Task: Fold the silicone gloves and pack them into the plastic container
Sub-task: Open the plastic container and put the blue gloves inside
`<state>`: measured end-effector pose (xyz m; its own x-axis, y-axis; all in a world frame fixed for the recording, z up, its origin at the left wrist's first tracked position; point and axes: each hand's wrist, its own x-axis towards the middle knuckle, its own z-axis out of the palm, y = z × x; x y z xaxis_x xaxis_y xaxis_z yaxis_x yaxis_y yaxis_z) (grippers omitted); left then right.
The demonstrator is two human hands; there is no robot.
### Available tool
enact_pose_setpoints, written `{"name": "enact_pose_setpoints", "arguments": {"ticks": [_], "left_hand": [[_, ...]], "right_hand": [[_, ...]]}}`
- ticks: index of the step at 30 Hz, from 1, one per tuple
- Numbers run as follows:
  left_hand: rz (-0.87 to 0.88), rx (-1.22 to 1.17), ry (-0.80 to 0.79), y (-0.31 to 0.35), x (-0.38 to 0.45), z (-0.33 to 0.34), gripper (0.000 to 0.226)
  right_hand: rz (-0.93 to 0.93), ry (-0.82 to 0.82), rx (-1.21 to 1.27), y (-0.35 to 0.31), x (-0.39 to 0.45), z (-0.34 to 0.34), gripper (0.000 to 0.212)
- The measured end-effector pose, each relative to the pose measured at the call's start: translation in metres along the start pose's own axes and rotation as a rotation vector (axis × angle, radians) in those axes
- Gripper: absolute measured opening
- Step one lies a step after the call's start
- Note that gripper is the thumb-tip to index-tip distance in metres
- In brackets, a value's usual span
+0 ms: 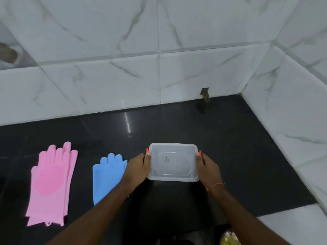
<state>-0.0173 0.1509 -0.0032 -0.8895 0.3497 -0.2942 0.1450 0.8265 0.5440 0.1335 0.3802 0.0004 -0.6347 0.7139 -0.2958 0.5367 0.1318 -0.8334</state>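
From the head view, we have the lidded plastic container (pixel 173 162) on the black desk (pixel 238 156), our left hand (pixel 139 165) gripping its left end and our right hand (pixel 206 164) its right. Just left, partly under our arm, lie the blue gloves (pixel 107 179); further left, the pink gloves (pixel 51 184) lie flat.

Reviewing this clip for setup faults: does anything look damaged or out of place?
A rough chipped hole breaks the wall tile just above the black counter. The gloves lie flat; both hands grip the lidded container.
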Motion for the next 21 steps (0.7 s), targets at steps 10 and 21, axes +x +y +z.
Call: {"name": "enact_pose_setpoints", "arguments": {"ticks": [10,21], "left_hand": [[-0.08,0.622,0.226,-0.025,-0.029,-0.043,0.048],[-0.145,0.543,0.227,-0.053,-0.012,-0.033,0.058]], "right_hand": [[-0.087,-0.15,-0.076,-0.033,0.02,0.044,0.04],[0.168,-0.254,0.07,-0.024,0.027,0.037,0.047]]}}
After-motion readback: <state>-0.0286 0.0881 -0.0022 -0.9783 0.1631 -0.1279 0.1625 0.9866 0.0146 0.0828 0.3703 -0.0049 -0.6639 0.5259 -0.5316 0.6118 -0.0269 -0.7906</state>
